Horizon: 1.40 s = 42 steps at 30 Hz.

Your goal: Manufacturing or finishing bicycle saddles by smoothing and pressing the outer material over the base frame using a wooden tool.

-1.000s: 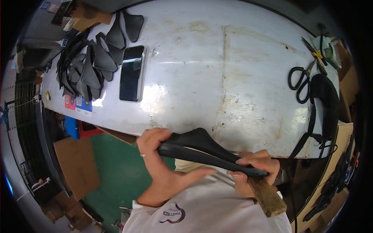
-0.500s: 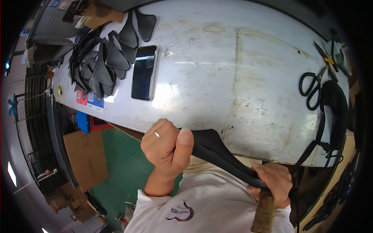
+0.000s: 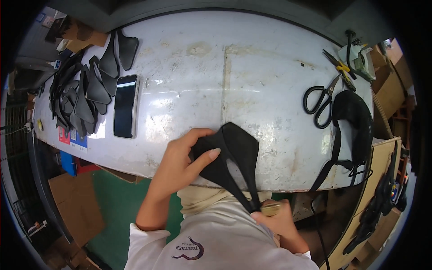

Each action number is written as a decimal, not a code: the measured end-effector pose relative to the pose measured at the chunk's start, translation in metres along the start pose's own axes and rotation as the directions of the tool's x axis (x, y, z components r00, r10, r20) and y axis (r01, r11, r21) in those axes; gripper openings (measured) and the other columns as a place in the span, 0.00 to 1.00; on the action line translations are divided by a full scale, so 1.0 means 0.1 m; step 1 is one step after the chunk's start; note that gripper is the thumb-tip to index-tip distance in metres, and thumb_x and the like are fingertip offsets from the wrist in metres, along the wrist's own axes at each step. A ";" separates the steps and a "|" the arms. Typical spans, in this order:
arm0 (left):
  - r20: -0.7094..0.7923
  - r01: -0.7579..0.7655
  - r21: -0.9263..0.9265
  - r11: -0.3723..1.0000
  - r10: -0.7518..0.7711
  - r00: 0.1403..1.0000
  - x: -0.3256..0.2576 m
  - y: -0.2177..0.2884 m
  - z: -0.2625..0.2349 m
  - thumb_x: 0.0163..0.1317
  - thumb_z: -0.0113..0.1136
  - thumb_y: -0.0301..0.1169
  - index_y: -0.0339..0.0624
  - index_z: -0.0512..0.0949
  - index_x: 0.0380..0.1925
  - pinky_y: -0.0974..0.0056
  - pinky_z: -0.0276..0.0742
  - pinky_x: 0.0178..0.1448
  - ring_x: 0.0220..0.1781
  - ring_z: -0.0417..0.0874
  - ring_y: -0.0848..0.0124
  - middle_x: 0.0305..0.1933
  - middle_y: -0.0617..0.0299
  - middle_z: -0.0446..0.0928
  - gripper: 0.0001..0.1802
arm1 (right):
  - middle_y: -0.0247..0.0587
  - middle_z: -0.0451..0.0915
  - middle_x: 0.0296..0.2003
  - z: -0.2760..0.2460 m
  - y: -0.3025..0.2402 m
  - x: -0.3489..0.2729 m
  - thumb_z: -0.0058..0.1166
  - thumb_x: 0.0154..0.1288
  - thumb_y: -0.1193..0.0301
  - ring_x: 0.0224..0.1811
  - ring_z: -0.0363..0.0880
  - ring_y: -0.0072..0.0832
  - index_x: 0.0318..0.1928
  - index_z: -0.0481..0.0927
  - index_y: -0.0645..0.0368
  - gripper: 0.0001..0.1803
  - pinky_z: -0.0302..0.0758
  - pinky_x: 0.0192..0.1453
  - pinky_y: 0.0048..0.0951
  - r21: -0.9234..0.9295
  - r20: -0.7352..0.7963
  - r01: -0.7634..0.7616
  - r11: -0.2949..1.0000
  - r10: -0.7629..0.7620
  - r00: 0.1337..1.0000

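Note:
A soft-looking black piece (image 3: 210, 167), with two wide lobes narrowing to a joined end and a gap between them, is held upright at the table's near edge. My left hand (image 3: 182, 159) grips its left lobe, thumb on the front and fingers behind. At the narrow lower end my right hand (image 3: 281, 220) pinches the piece, fingers closed. A yellowish-brown handle-like object (image 3: 271, 209) shows in that hand too; most of it is hidden, so I cannot tell its kind.
Several similar black pieces (image 3: 83, 105) lie heaped at the left of the white table (image 3: 180, 108), beside a phone (image 3: 125, 106). At the right are black-handled scissors (image 3: 323, 101), yellow-handled pliers (image 3: 340, 66) and a black face mask or pouch with straps (image 3: 357, 117).
My view has shifted to the right. The black piece has turned from lying slantwise to upright, its lobes spread apart. My left hand has opened from a fist-like grip to a thumb-and-fingers hold.

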State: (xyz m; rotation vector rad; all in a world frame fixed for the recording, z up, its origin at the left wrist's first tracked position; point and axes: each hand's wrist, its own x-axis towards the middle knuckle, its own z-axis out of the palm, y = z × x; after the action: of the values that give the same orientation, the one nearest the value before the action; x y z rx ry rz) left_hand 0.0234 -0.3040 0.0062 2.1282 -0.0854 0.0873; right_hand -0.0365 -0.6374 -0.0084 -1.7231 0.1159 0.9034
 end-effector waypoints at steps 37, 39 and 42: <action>0.507 0.293 -0.407 0.865 -0.053 0.861 -0.42 0.27 0.44 0.76 0.60 0.30 0.40 0.67 0.59 0.46 0.79 0.29 0.27 0.85 0.40 0.25 0.44 0.80 0.18 | 0.43 0.82 0.25 0.46 -0.90 0.77 0.70 0.71 0.73 0.24 0.82 0.37 0.32 0.81 0.66 0.13 0.83 0.30 0.42 0.505 -0.183 0.840 0.198 -0.927 0.328; 0.440 0.250 -0.385 0.888 -0.061 0.896 -0.47 0.29 0.47 0.76 0.60 0.30 0.40 0.68 0.58 0.47 0.79 0.30 0.27 0.86 0.41 0.24 0.45 0.79 0.17 | 0.43 0.82 0.26 0.37 -0.89 0.78 0.69 0.72 0.71 0.24 0.82 0.37 0.32 0.80 0.66 0.14 0.83 0.30 0.42 0.397 -0.079 0.901 0.175 -0.971 0.224; 0.450 0.281 -0.442 0.852 -0.060 0.891 -0.37 0.24 0.45 0.76 0.61 0.30 0.40 0.68 0.58 0.47 0.80 0.30 0.27 0.86 0.42 0.24 0.46 0.79 0.17 | 0.43 0.82 0.26 0.45 -0.87 0.83 0.67 0.74 0.69 0.23 0.82 0.37 0.31 0.80 0.67 0.15 0.82 0.29 0.41 0.304 -0.059 0.952 0.031 -0.997 0.051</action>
State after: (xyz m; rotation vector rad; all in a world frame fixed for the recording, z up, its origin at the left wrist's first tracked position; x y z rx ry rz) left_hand -0.0141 -0.3536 -0.0010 1.5901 -0.1499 -0.4664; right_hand 0.0430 -0.5375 0.0057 -0.9755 -1.0048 -0.1189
